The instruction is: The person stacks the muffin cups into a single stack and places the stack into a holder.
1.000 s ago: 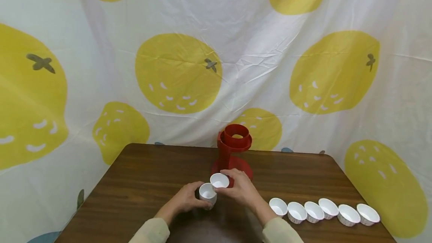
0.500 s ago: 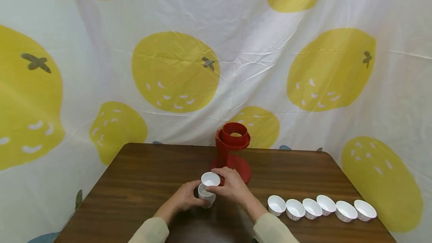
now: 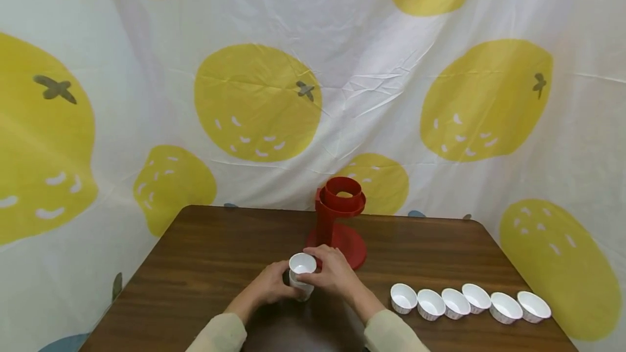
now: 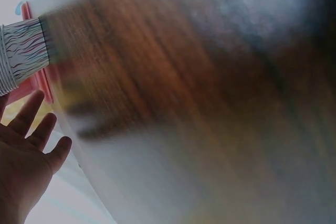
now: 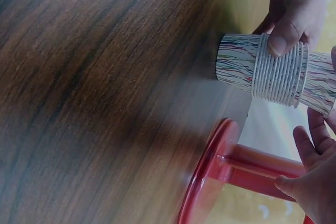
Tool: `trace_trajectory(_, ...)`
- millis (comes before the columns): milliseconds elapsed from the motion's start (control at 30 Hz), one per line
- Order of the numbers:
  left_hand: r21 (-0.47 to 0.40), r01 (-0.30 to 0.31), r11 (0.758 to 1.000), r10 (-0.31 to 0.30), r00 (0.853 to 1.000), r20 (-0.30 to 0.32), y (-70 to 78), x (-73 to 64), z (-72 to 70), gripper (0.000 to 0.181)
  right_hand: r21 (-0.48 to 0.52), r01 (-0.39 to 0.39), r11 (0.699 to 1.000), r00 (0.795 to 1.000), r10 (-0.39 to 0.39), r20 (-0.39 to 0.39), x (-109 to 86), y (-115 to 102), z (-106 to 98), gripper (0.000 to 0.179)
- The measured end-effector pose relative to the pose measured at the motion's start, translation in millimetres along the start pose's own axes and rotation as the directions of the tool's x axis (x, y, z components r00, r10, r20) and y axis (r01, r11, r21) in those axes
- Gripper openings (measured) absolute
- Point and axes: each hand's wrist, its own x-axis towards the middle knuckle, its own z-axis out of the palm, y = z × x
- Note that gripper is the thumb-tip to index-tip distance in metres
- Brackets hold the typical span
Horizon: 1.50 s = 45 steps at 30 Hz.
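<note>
The left hand (image 3: pixel 268 286), at the near middle of the worktop (image 3: pixel 215 254), grips an upright stack of paper cups (image 5: pixel 278 80), its thumb pressed against the layered rims. The right hand (image 3: pixel 337 271), reaching in from the right, pinches a single white cup (image 3: pixel 302 263) by its upper edge, thumb on the near side. That cup is directly above the stack's mouth, so both lie between the two hands. A red stand (image 3: pixel 348 240) is just beyond the right hand, on the far side. Well to the right, six more cups (image 3: pixel 456 304) line the near worktop, mouths up.
</note>
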Motion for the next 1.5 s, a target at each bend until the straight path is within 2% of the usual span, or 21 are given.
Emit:
trace_trajectory(333, -0.021, 0.017, 1.000, -0.017, 1.000, 0.013, 0.4, 2.7, 2.2, 0.060, -0.016, -0.004, 1.000, 1.000, 0.004, 0.010, -5.1, 5.4, 6.4, 0.057)
trace_trajectory(600, 0.046, -0.072, 0.996, 0.073, 0.997, -0.024, 0.8, 2.1, 3.9, 0.047, -0.013, -0.023, 1.000, 0.999, 0.024, 0.032, -9.7, 8.4, 10.9, 0.062)
trace_trajectory(733, 0.049, -0.086, 0.995, 0.087, 0.996, -0.028, 1.2, 2.2, 4.2, 0.048, -0.001, -0.027, 1.000, 0.999, 0.027, 0.034, -11.9, 10.0, 13.7, 0.065)
trace_trajectory(1000, 0.056, -0.053, 0.997, 0.053, 0.999, -0.003, 0.1, 1.6, 2.9, 0.049, -0.002, -0.065, 0.998, 0.995, 0.065, 0.074, -15.9, 13.4, 19.3, 0.068)
trace_trajectory(1267, 0.048, -0.049, 0.998, 0.049, 0.999, -0.005, -2.9, 2.0, 2.3, 0.052, -0.004, -0.046, 0.999, 0.999, 0.047, 0.024, -22.4, 18.0, 18.7, 0.073)
trace_trajectory(1500, 0.066, -0.029, 0.997, 0.028, 1.000, 0.012, -4.8, 2.7, 0.3, 0.062, 0.024, -0.081, 0.996, 0.997, 0.081, 0.019, -26.9, 25.5, 13.8, 0.075)
